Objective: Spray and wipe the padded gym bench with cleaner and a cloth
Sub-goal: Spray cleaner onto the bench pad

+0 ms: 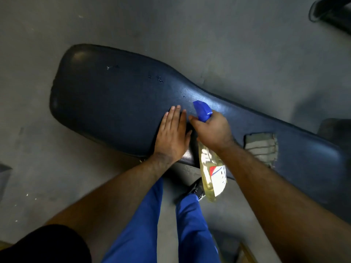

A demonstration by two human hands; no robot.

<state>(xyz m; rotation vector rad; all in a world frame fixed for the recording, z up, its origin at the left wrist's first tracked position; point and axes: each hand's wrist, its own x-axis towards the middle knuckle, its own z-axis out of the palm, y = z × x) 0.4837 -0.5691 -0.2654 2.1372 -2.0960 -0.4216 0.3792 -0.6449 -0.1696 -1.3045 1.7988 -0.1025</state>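
Note:
The dark blue padded bench [114, 95] runs from upper left to lower right across the grey floor. My left hand [171, 135] lies flat on its near edge, fingers together and palm down, holding nothing. My right hand [212, 130] grips the neck of a spray bottle [212, 175] with yellow liquid and a blue nozzle pointing up-left over the pad. A grey folded cloth [261, 147] rests on the bench just right of my right wrist. A wet sheen and small droplets show on the pad beyond the nozzle.
Grey concrete floor [228, 44] surrounds the bench. My blue trouser legs and a dark shoe [195, 188] stand close against the bench's near side. A dark piece of equipment [330, 12] sits at the top right corner, and a dark bench support [334, 130] at the right.

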